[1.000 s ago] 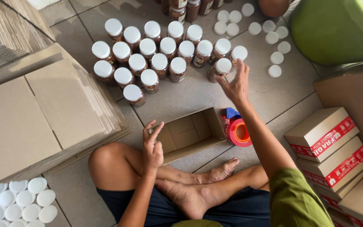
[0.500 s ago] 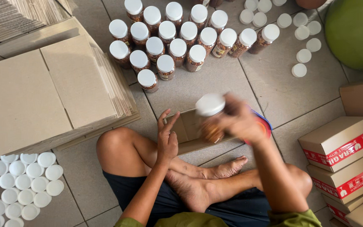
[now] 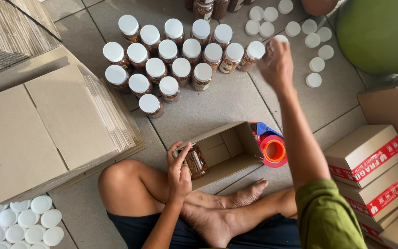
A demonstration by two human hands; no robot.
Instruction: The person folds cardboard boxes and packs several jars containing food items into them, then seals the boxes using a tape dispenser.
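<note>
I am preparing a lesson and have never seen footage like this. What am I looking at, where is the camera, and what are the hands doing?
There is no machine here: one camera sits on a person's head and looks down at their own bare hands and crossed legs on a tiled floor. The left hand grips the edge of a small open cardboard box, beside a jar lying inside it. The right hand reaches out to a cluster of white-lidded jars and closes around one. Around them lie loose white lids, a stack of flat cardboard, a tape dispenser and sealed boxes with red tape.
</note>
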